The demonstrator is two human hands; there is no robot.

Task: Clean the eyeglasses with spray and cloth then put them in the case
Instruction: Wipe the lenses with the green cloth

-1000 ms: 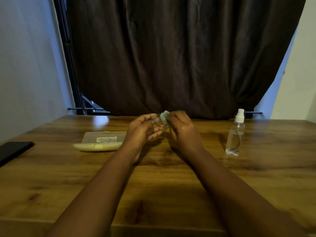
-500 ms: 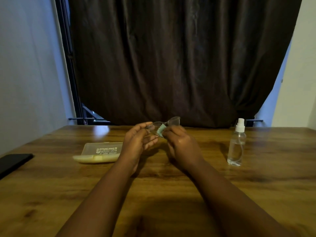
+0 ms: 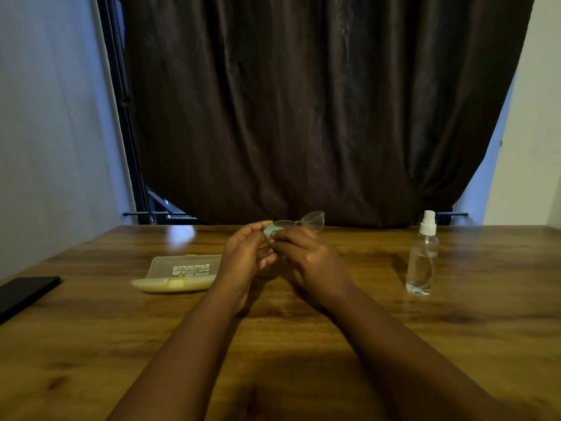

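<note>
Clear-framed eyeglasses (image 3: pixel 310 220) are held up over the middle of the wooden table (image 3: pixel 91 344). My left hand (image 3: pixel 247 256) grips their left side. My right hand (image 3: pixel 309 259) pinches a small pale green cloth (image 3: pixel 271 230) against the left lens; the right lens sticks out free above my right fingers. The open case (image 3: pixel 179 273), cream with a clear lid laid back, lies on the table left of my hands. A clear spray bottle (image 3: pixel 422 256) with a white nozzle stands upright to the right.
A black flat object (image 3: pixel 24 291) lies at the table's left edge. A dark curtain (image 3: pixel 303 101) hangs behind the far edge, with white walls on both sides.
The cloth has moved from the middle of the glasses to the left lens, and the right lens now shows free. The view has tilted slightly upward.
</note>
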